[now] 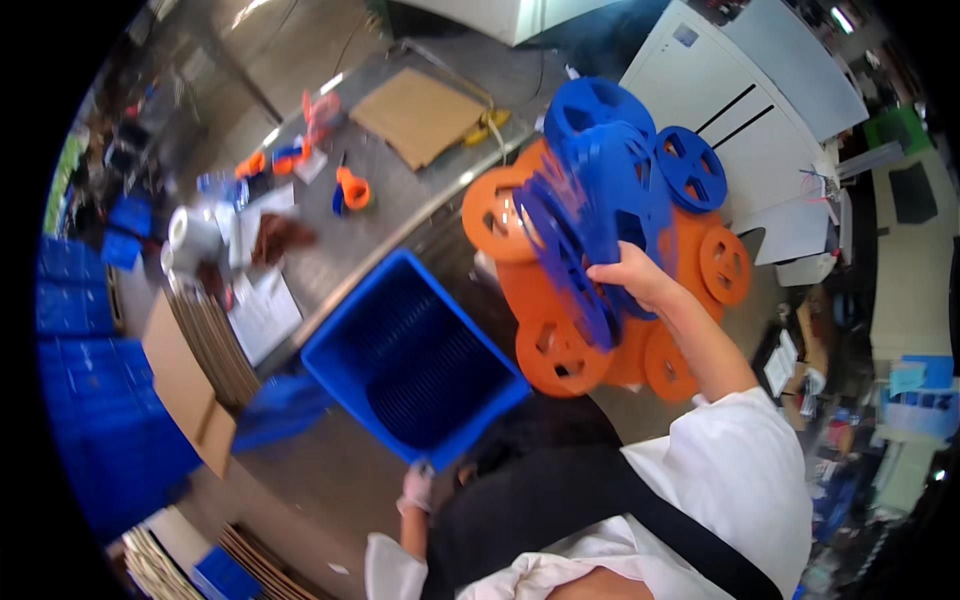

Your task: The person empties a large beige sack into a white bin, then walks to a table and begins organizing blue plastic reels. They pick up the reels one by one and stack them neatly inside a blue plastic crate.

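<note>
i see a person in a white top and a black apron (pixel 545 510), using both hands. the right hand (pixel 640 280) is clamped on a bunch of blue wheels (pixel 575 265), with the thumb on their near side. the blue wheels look smeary, so i cannot count them. they are tilted, above a big heap of orange wheels (pixel 560 353), to the right of a blue bin (pixel 350 402). the orange wheels are round and flat, with holes cut in them. two more wheels lie at the far side of the heap: a far blue wheel (pixel 600 103) and, to its right, a smaller blue wheel (pixel 692 169).

the left hand (pixel 415 488) is at the near corner of the blue bin. it is small and fuzzy, so i cannot tell if its fingers are apart or together. the blue bin is tipped at an angle, and its open side shows a dark inside with rows of thin lines.

a grey table (pixel 385 220) is on the far left. on it are a flat piece of brown cardboard (pixel 420 115), an orange tool (pixel 353 188), a brown cloth (pixel 278 240) and a white roll (pixel 192 230). more blue boxes (pixel 105 400) are piled up at the left, and a pale cabinet (pixel 715 100) stands far to the right.
</note>
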Tool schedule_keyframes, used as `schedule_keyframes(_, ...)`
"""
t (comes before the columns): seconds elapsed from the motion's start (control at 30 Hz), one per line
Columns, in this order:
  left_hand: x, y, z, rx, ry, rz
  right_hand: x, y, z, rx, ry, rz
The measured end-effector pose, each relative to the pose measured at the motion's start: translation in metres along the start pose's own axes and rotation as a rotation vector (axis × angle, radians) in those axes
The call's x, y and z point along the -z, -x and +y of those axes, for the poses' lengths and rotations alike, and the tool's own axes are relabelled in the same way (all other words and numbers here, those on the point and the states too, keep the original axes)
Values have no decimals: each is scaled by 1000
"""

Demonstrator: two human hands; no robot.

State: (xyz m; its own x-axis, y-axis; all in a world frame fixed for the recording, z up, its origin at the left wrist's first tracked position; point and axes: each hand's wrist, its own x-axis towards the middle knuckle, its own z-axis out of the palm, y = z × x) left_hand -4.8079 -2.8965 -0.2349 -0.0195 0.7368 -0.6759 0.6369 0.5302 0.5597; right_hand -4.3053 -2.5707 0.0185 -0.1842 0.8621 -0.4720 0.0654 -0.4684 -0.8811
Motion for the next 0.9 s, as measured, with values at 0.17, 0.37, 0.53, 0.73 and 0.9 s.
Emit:
schedule_keyframes(0.17,52,6,1,-87,275,208,-104,101,44,110,-821,-111)
schedule_keyframes(0.37,127,58,60,-231,318,864,-211,140,105,210,-1192,-574)
schedule_keyframes(0.53,160,80,199,-688,-308,841,-226,149,103,194,-1176,-709)
schedule_keyframes(0.73,100,122,270,-1281,-160,196,-222,152,100,170,-1102,-715)
schedule_keyframes(0.9,110,93,152,-937,-373,329,-206,151,104,169,-1080,-406)
